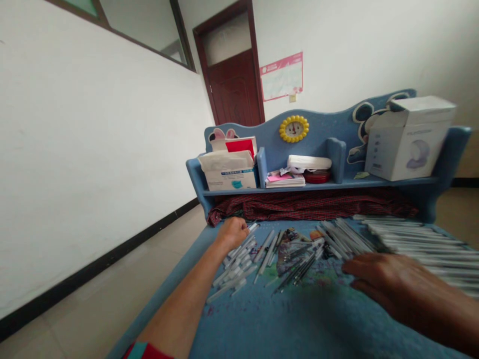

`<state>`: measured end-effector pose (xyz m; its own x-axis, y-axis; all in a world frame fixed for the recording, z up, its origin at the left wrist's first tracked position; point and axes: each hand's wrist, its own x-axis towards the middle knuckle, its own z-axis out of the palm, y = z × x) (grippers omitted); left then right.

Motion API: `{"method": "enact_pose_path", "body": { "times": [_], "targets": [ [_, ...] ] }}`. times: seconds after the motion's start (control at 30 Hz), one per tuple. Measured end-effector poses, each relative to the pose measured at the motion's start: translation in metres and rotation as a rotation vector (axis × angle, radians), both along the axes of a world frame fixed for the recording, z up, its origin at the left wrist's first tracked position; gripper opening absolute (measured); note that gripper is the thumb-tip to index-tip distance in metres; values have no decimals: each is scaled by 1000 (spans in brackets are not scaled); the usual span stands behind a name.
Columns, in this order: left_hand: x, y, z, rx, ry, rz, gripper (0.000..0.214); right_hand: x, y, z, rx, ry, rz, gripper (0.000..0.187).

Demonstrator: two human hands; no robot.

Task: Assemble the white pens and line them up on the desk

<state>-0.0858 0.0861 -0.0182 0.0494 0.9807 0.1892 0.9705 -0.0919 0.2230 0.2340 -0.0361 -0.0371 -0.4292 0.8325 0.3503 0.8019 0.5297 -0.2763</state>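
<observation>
My left hand (232,233) is closed, fingers curled down at the far end of a pile of whitish pen caps (237,269). A small pale piece (253,228) shows by its fingertips; whether it is gripped I cannot tell. My right hand (385,281), smeared by motion, hovers over the table near a bundle of clear pen barrels (346,238); its fingers are too blurred to read. Between the hands lie slim dark-tipped pen refills (303,267) and a few whitish tubes (266,254). Rows of long pens (422,244) spread beyond the right hand.
A blue shelf (299,188) runs along the table's back, with a mask box (232,172), stacked papers (285,181), a red round tin (317,176) and a large white box (409,142). Folded checked cloth (299,205) lies under it. A white wall (93,134) stands left.
</observation>
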Motion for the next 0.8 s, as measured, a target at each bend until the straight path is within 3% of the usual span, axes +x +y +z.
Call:
{"method": "enact_pose_path", "body": {
  "times": [0.1,0.2,0.53,0.8],
  "targets": [
    [-1,1,-2,14,44,8,14,-31,-2,2,-86,-197,91,14],
    [0,1,-4,8,80,-1,15,-40,0,0,-78,-264,101,12],
    [-1,-1,-2,-32,209,-1,18,-22,27,-3,-120,-399,-162,17],
    [3,0,-4,-50,286,52,20,-22,29,-5,-149,-366,-230,20]
  ]
}}
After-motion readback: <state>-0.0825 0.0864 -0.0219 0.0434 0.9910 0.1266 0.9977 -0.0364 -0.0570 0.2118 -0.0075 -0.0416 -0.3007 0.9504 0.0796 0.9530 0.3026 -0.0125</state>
